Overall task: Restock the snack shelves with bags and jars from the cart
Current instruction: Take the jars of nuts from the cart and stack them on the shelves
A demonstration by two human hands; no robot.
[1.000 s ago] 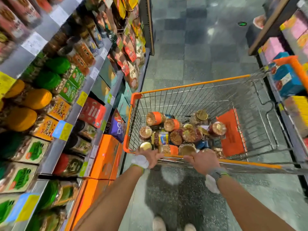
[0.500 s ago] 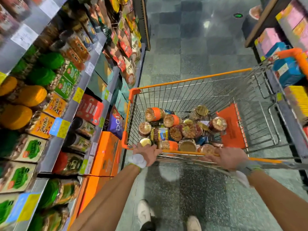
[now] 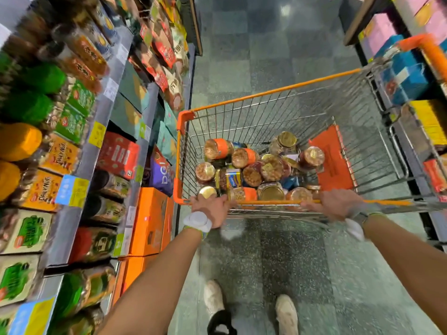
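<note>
Shelves (image 3: 106,122) stand at left, fully stocked. Left grip (image 3: 212,209) curls around the near rail (image 3: 266,202) of the cart (image 3: 278,112). Jars (image 3: 256,168) lie heaped in the cart at its near end. Right grip (image 3: 336,204), blurred, holds the same rail, well apart from the left.

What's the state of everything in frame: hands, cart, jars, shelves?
Left hand: grips the cart's near rail at its left corner.
Right hand: grips the same rail further right; blurred.
Cart: upright in the aisle, partly filled.
Jars: heaped in the cart, mostly on their sides, lids on where visible.
Shelves: on the person's left, stocked with bags, boxes and jars.
</note>
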